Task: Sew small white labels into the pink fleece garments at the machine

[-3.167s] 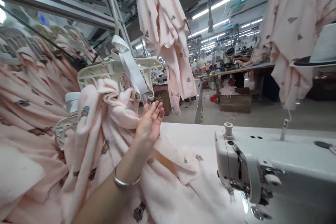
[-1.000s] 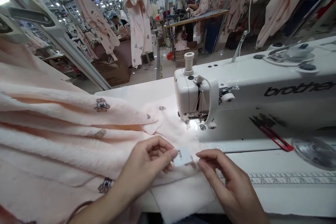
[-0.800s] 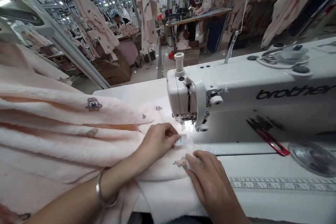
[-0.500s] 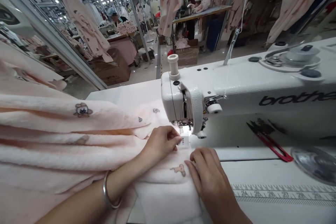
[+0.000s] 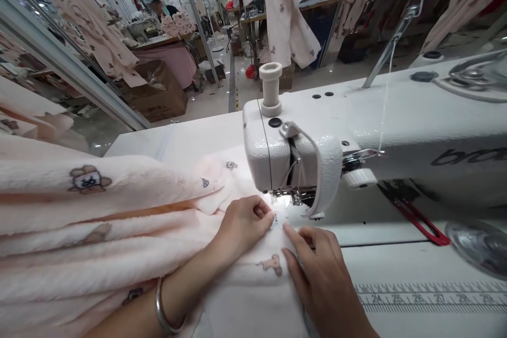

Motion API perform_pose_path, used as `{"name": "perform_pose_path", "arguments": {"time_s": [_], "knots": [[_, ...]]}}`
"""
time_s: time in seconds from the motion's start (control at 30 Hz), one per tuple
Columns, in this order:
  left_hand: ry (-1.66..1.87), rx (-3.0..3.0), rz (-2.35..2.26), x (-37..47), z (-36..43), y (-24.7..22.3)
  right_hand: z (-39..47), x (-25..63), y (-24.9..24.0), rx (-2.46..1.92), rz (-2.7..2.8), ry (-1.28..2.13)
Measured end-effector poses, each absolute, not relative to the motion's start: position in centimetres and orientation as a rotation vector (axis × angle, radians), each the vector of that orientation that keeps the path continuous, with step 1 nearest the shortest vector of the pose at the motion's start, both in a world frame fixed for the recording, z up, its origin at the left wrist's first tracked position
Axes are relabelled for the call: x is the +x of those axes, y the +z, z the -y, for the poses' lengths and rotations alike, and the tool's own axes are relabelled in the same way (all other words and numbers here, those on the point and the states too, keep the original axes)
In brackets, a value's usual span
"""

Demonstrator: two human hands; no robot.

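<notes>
A pale pink plush fabric [image 5: 253,301] with small printed animals lies across the machine bed, under both hands. On it sits a small white label [image 5: 280,219] with dark print, just in front of the needle area of the white sewing machine [image 5: 255,150]. My left hand [image 5: 241,227], a metal bangle at its wrist, pinches the label's left edge between thumb and bent fingers. My right hand [image 5: 322,261] rests with fingers apart along the fabric's right edge, its index fingertip at the label's right side. The needle tip is hard to make out.
Red-handled thread snips [image 5: 425,224] lie under the machine arm, near a clear round dish [image 5: 479,248]. A printed ruler [image 5: 428,298] runs along the table's right side. More pink fabric [image 5: 39,185] is heaped at left. Beyond stand cardboard boxes [image 5: 156,103] and a seated person.
The view has shifted closer to the machine head. My right index finger has moved up to the label's right side. My left hand keeps its pinch on the label's left edge.
</notes>
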State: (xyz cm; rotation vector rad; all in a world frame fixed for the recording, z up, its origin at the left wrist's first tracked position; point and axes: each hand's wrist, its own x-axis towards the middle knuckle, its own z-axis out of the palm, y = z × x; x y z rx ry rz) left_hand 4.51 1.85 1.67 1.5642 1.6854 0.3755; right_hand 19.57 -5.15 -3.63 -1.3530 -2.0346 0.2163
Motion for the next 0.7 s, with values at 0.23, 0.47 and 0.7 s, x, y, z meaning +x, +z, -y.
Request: {"name": "perform_pose_path", "arguments": {"time_s": [0.23,0.47,0.7], "knots": [[0.333,1.648,-1.661,4.5,-2.1,1.2,5.2,19.6,-3.5,-1.346,2.042,0.220],[0.340,2.115,-1.623,3.1,-0.3,2.1,5.3,19.6,-3.3,-1.361,2.076,0.217],[0.252,2.942,-0.974,0.5,2.2,1.0,5.6,19.6,-3.5,-1.346,2.064,0.187]]}}
